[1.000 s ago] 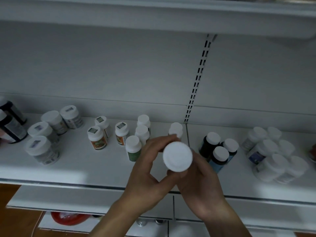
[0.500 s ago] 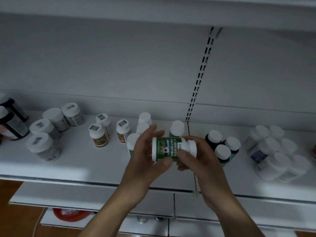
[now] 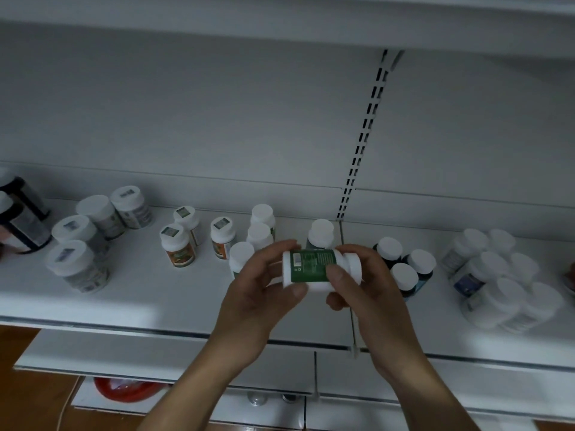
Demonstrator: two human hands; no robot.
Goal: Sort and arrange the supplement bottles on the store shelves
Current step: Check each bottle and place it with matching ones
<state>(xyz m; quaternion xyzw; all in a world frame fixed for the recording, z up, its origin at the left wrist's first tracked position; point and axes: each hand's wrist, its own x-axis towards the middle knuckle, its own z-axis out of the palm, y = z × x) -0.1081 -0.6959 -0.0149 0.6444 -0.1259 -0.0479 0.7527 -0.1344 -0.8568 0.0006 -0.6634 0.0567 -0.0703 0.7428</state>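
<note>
A white bottle with a green label (image 3: 311, 265) lies sideways above the shelf (image 3: 149, 293), cap pointing right. My left hand (image 3: 258, 293) grips its base end with fingers behind and thumb under it. My right hand (image 3: 367, 287) holds the cap end, thumb across the label. Behind my hands stand green-label bottles (image 3: 259, 234) and one more (image 3: 320, 233). Orange-label bottles (image 3: 177, 247) stand further left.
Large grey-label bottles (image 3: 77, 262) and dark bottles (image 3: 21, 219) fill the shelf's left end. Dark blue-label bottles (image 3: 404, 269) and a cluster of white bottles (image 3: 497, 281) stand on the right. A slotted upright (image 3: 364, 135) splits the back wall. A red object (image 3: 124, 390) lies on a lower shelf.
The bottle went from cap facing me to lying sideways, then rolled a little so a different part of its label shows. Both hands kept hold of it.
</note>
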